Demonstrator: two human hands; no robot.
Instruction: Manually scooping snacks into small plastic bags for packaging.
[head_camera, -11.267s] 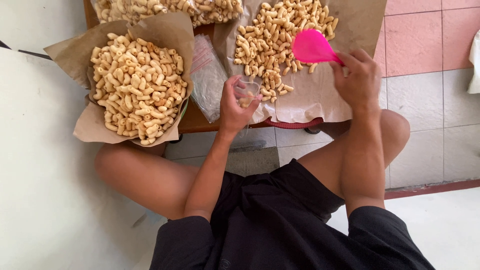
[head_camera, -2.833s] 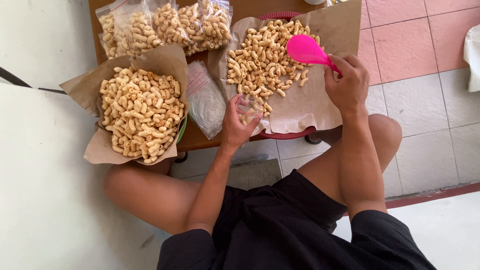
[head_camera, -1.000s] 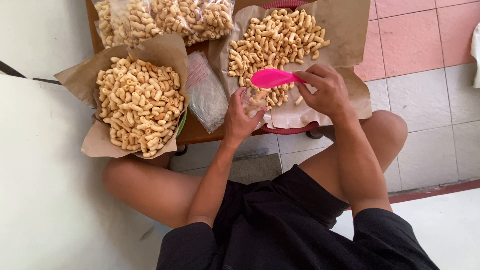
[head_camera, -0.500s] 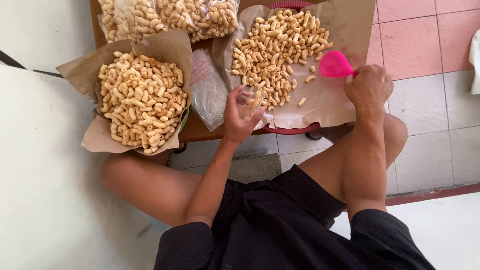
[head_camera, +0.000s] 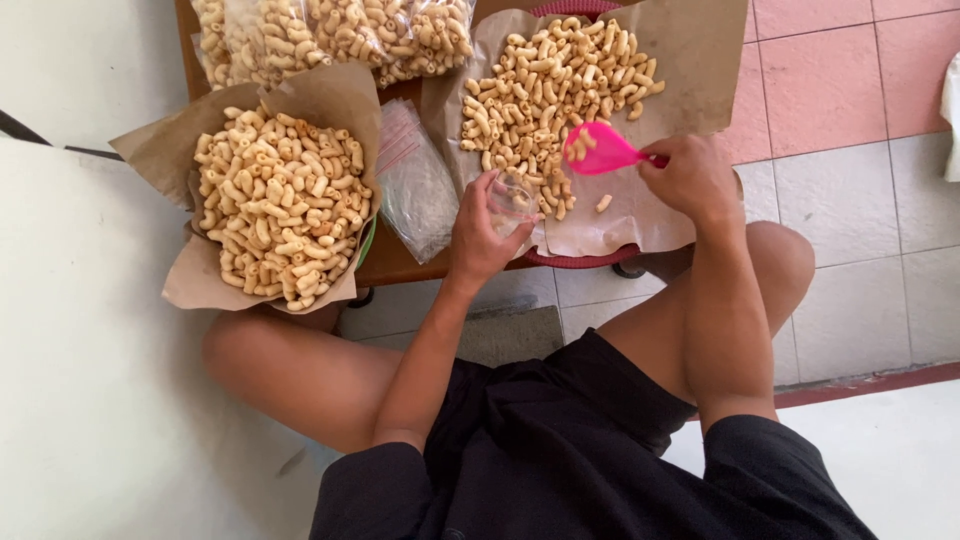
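Step in hand: loaded scoop approaching the clear bag.

My left hand (head_camera: 478, 240) grips the clear bag (head_camera: 510, 197) open at the near edge of the paper-lined tray (head_camera: 640, 215); my right hand (head_camera: 690, 178) grips the pink scoop (head_camera: 598, 150), carrying curled crackers (head_camera: 545, 90), just beyond the bag. I judge the next move needs tilting over the mouth.

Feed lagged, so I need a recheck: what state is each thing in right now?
Left hand: grip closed on the small clear bag, mouth open.
Right hand: grip closed on the pink scoop, a few snack pieces in it.
Filled bags: full.
Empty bags: flat, stacked.
Paper-lined basket: heaped with snacks.
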